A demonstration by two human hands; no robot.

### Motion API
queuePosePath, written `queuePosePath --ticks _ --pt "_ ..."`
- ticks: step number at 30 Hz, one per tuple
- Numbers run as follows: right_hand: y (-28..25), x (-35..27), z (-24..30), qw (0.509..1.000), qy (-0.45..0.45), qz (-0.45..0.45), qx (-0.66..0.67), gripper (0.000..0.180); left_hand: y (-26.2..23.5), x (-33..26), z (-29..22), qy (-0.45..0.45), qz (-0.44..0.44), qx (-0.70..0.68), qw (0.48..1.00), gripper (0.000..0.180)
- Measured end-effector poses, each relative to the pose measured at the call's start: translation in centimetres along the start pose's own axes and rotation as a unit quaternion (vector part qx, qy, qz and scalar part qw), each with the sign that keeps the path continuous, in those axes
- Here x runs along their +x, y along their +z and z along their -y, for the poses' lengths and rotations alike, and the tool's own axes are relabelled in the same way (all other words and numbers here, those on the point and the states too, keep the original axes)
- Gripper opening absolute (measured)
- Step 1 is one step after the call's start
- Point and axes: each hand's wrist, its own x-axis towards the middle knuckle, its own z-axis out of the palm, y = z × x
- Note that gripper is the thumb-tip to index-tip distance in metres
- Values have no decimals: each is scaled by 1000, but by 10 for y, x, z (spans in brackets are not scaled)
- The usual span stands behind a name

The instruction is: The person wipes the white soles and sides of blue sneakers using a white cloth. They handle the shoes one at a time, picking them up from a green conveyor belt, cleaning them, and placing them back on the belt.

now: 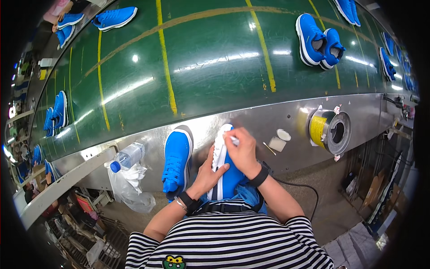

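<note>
A blue sports shoe with a white sole [220, 154] lies on its side against the steel ledge [268, 121]. My left hand [207, 174] grips it from the left, thumb on the sole. My right hand [243, 150] presses a small white piece [234, 141] against the sole's edge. A second blue shoe [177, 161] stands upright on the ledge just left of my hands.
A green conveyor belt [201, 58] with yellow lines carries more blue shoes, a pair [319, 41] at the right. A plastic bottle [127, 157] and white bag [132, 188] hang at left. A yellow tape roll [329, 130] and white pads [280, 140] sit at right.
</note>
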Motion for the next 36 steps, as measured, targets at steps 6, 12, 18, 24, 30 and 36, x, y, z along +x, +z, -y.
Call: queuePosePath --ticks 6,12,18,24,30,36 --pt "1 6 -6 999 41 -30 12 5 -1 0 2 19 2 18 1000 77" --pt "-5 -34 4 999 -22 14 38 7 -2 0 6 15 3 18 1000 77" --pt "0 -6 -5 999 5 -36 27 5 -1 2 13 3 8 14 1000 78" --pt "-2 2 -2 999 22 0 44 4 -4 2 14 -10 18 12 1000 78" --pt "-16 -38 8 984 22 115 135 6 -10 9 53 57 37 -39 997 71" --pt "-54 -25 -13 939 167 100 282 8 -33 0 35 -61 123 -228 964 63"
